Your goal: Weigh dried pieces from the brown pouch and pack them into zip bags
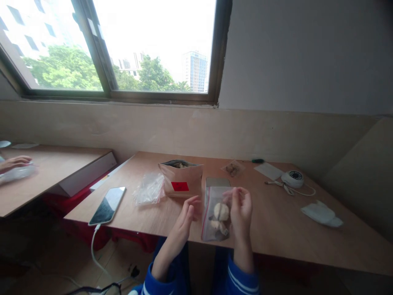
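My right hand [242,209] grips the right side of a clear zip bag [210,227] with a red-lined edge on its left. Inside the bag are a pale round piece and some brownish dried pieces; their exact kind I cannot make out. My left hand [185,217] is just left of the bag, fingers apart and holding nothing. Beyond it stands a brown paper pouch [192,180] with a red label, its top open and some contents showing. A stack of empty clear bags [149,189] lies against the pouch's left side. Behind the held bag, a flat greyish item [217,182] is partly hidden.
A charging phone [107,206] lies at the table's left edge, its cable hanging down. Farther back are a small filled bag [233,168] and a white card [269,171]. To the right are a white corded device [292,179] and crumpled white plastic [321,214]. Another person's hand [15,163] is at the left table.
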A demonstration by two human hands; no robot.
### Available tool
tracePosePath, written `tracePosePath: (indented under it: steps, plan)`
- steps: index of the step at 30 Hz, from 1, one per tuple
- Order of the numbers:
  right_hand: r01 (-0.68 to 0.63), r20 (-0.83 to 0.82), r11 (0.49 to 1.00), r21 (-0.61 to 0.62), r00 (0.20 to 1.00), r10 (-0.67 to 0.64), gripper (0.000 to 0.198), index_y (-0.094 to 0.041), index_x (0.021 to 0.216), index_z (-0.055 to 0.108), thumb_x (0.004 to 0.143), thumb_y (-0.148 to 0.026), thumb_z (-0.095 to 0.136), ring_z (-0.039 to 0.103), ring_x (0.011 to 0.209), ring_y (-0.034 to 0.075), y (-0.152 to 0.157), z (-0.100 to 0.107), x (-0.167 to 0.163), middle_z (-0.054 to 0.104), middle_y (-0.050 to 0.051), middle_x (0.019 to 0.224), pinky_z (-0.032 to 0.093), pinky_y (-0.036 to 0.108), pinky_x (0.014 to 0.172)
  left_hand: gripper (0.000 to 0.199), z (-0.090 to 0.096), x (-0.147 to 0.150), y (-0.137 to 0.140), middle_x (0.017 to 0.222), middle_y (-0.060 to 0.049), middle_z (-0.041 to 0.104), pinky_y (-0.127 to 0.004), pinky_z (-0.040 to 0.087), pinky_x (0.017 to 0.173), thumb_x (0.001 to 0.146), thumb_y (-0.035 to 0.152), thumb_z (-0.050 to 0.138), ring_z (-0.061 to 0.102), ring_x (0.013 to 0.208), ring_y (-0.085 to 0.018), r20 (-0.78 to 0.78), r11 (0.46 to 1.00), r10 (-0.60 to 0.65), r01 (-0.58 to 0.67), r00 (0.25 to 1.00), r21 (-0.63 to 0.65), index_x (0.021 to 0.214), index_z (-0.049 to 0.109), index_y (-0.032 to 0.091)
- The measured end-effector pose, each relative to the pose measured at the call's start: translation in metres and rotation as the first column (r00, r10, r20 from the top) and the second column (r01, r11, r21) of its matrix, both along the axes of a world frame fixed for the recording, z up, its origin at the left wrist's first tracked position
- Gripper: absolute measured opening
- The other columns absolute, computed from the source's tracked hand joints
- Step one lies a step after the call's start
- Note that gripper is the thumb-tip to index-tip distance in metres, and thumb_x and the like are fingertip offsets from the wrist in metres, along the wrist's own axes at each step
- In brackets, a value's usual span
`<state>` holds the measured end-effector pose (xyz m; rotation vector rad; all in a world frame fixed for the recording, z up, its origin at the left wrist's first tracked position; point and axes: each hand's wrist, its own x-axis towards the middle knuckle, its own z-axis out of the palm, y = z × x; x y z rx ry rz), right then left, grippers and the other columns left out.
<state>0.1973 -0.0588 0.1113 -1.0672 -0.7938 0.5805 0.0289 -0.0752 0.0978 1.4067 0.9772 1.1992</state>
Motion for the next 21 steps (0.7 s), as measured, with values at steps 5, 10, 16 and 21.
tracePosePath:
  steps: [5, 10, 16, 21]
  plan:
    - [-0.036, 0.031, 0.997, -0.074, 0.999, 0.038, 0.04, -0.022, 0.088, 0.048, 0.079, -0.059, 0.059, 0.058, 0.052, 0.016, 0.011, -0.019, -0.014, 0.064, -0.001, 0.064, 0.048, 0.027, 0.051, 0.034, -0.003, -0.009, -0.001, 0.071, -0.001, 0.056, -0.022, 0.04, 0.054, 0.087, 0.05, 0.051, 0.051, 0.059, -0.011, -0.027, 0.957, -0.264, 0.259, 0.964, -0.132, 0.079, 0.056, 0.018]
    - [-0.045, -0.023, 0.988, -0.148, 0.999, 0.042, 0.037, -0.023, 0.085, 0.049, 0.079, -0.058, 0.058, 0.062, 0.055, 0.02, 0.023, -0.051, -0.019, 0.064, 0.001, 0.062, 0.049, 0.031, 0.051, 0.03, -0.013, -0.012, 0.0, 0.067, 0.001, 0.057, -0.021, 0.037, 0.051, 0.082, 0.046, 0.059, 0.05, 0.056, -0.011, -0.119, 0.933, -0.337, 0.314, 0.934, -0.177, 0.079, 0.058, 0.017]
    - [-0.1, 0.1, 0.978, -0.182, 0.988, 0.119, 0.034, -0.023, 0.096, 0.05, 0.082, -0.053, 0.056, 0.066, 0.077, 0.022, 0.025, -0.074, -0.032, 0.067, 0.006, 0.088, 0.054, 0.036, 0.068, 0.03, -0.008, -0.009, 0.004, 0.058, 0.001, 0.054, -0.023, 0.038, 0.051, 0.084, 0.042, 0.053, 0.048, 0.051, -0.012, -0.139, 0.911, -0.388, 0.357, 0.911, -0.204, 0.072, 0.062, 0.017]
    - [-0.226, 0.333, 0.96, -0.167, 0.903, 0.27, 0.026, -0.021, 0.097, 0.054, 0.088, -0.046, 0.052, 0.063, 0.091, 0.021, 0.011, -0.053, -0.031, 0.064, 0.007, 0.097, 0.051, 0.037, 0.084, 0.034, -0.002, 0.0, 0.014, 0.05, 0.003, 0.047, -0.023, 0.034, 0.049, 0.079, 0.044, 0.06, 0.045, 0.048, -0.011, -0.034, 0.986, -0.124, 0.119, 0.992, -0.118, 0.06, 0.053, 0.017]
